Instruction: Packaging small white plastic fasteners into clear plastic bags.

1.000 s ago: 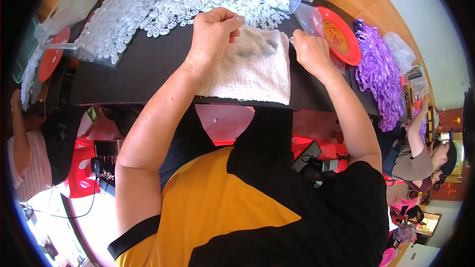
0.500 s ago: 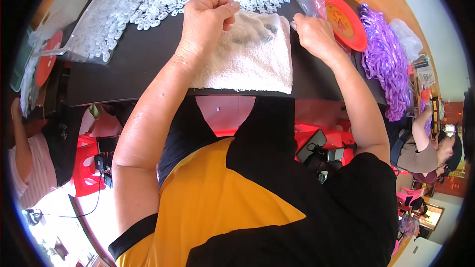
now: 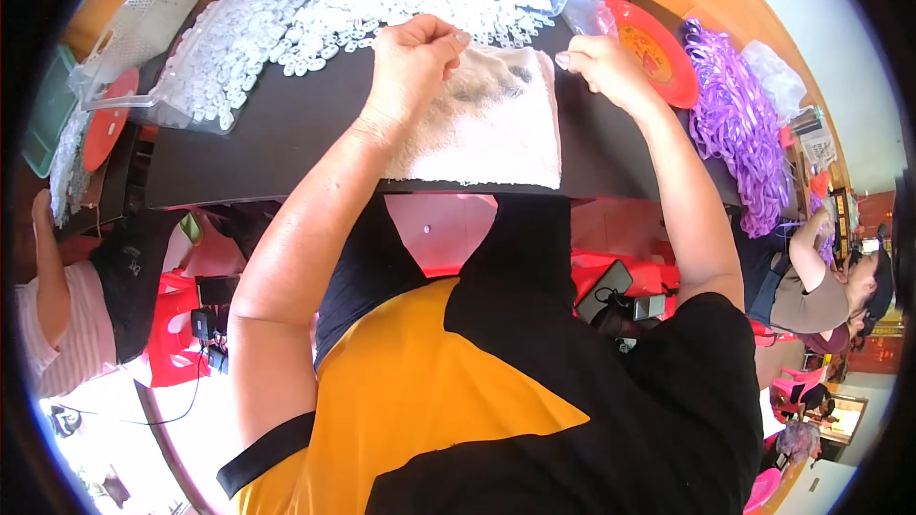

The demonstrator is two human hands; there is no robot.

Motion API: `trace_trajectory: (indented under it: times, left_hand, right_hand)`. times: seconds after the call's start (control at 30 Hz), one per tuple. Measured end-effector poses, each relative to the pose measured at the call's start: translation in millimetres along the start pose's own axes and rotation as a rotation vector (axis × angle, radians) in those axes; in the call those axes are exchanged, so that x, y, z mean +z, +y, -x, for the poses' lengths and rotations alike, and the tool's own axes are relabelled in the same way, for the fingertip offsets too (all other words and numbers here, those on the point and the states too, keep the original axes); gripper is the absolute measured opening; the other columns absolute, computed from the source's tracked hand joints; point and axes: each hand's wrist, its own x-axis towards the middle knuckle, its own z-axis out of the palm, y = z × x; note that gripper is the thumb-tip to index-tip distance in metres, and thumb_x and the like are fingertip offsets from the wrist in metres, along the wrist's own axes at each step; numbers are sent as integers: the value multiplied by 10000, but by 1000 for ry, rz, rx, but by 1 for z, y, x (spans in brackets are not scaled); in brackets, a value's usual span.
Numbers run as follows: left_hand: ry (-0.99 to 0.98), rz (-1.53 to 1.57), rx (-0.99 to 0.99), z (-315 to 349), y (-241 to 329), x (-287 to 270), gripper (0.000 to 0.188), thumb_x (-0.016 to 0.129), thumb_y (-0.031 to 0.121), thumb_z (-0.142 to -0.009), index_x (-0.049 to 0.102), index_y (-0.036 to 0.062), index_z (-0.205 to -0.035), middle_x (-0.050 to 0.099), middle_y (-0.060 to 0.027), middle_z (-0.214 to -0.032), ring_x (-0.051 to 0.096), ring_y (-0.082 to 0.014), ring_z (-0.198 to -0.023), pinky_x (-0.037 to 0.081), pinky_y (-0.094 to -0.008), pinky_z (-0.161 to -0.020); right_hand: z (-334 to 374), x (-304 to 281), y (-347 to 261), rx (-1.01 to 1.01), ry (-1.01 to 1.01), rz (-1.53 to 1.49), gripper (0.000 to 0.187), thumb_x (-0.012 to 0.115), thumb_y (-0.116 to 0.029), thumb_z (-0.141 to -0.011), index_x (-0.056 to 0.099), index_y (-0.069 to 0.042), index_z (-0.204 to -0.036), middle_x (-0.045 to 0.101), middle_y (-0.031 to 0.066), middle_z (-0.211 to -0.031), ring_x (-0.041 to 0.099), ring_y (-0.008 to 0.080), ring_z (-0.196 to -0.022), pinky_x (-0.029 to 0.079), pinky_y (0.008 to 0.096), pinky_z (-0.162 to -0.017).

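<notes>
My left hand [image 3: 412,67] is closed in a pinch above the far left part of a folded white towel [image 3: 477,148]. Whatever is between its fingertips is too small to make out. My right hand [image 3: 611,69] is also pinched, just past the towel's right edge, beside a red plate [image 3: 658,52]. Nothing I can name shows between those fingers. Dark greyish smudges mark the far part of the towel. Beyond my left hand lies a large heap of small white oval plastic pieces [image 3: 410,0] with holes in them.
A clear plastic bin [image 3: 205,119] holds more white pieces at the far left. Bundled shiny purple ribbon [image 3: 739,133] hangs over the right table edge. A clear plastic bag [image 3: 587,14] lies by the plate. Other people sit at left and right. The dark table [image 3: 267,153] lies before me.
The view has shifted slightly. Both hands have come a little nearer to me, and their fingertips are slightly closer together. Both remain pinched.
</notes>
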Motion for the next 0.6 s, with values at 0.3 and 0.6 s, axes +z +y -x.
trace_trajectory:
  times: [0.3,0.6]
  left_hand:
    - [-276,-49,188,9,5,3,240,661,-7,-810,653,26,-1047,655,-16,-849,580,-61,-759,494,-222,-709]
    - [-226,-234,252,10,6,2,219,717,3,-786,644,8,-991,654,-15,-826,602,-71,-753,511,-232,-721]
  right_hand:
    - [17,6,-72,-109,-146,-575,222,614,-173,-908,589,-36,-736,446,-40,-591,455,62,-548,381,222,-545]
    - [8,13,-80,-124,-228,-674,257,589,-212,-919,575,-42,-726,486,-13,-588,526,105,-570,373,228,-563]
